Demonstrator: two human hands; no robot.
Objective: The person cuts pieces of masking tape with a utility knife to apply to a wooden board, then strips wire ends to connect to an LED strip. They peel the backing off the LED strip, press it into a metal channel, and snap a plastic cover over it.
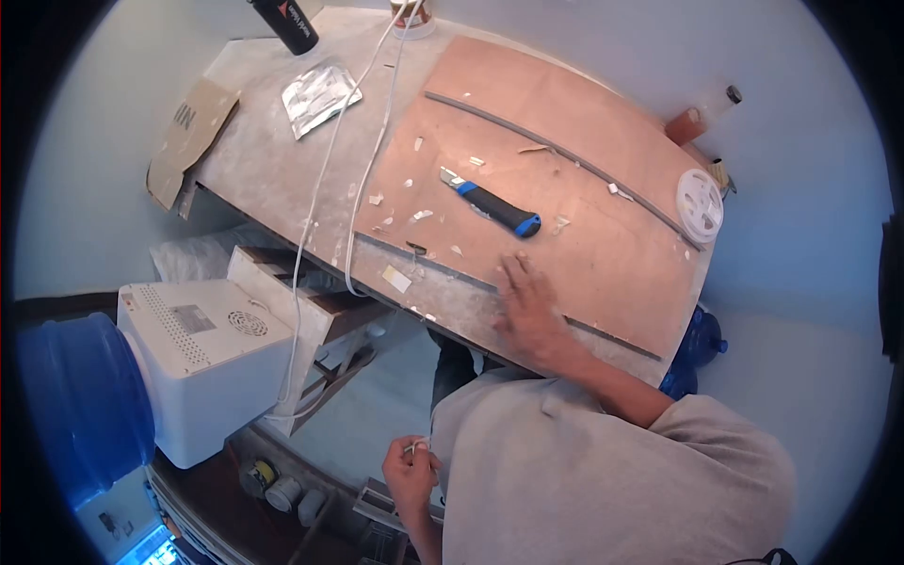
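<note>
I see a black tumbler (287,28) near a silver pouch (318,100), some cardboard (191,141), and a big blue jug (83,410).

Black tumbler (286,25) partly out of frame

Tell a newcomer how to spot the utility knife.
On the table lies a large reddish board. On its left half, beyond the right hand, rests the utility knife. Its black-and-blue handle and silvery tip set it apart from the pale scraps around it.
</note>
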